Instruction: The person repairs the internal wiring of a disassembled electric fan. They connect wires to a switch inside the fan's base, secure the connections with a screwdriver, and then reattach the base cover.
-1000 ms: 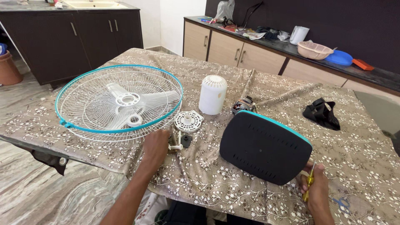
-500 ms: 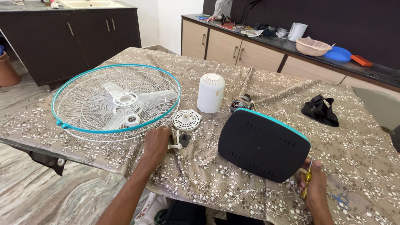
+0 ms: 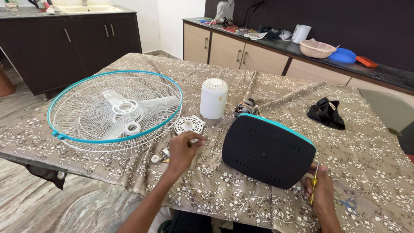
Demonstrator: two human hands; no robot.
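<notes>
Fan parts lying spread over the patterned tablecloth while I am working at the near edge.

My left hand is pinching a small pale part between thumb and fingertips, just near of the round white vented cap and right of the teal-rimmed fan guard. My right hand is clenching around a yellow-handled screwdriver, touching the near right edge of the dark fan base, which is standing tilted. A white cylindrical cover is standing farther off.
</notes>
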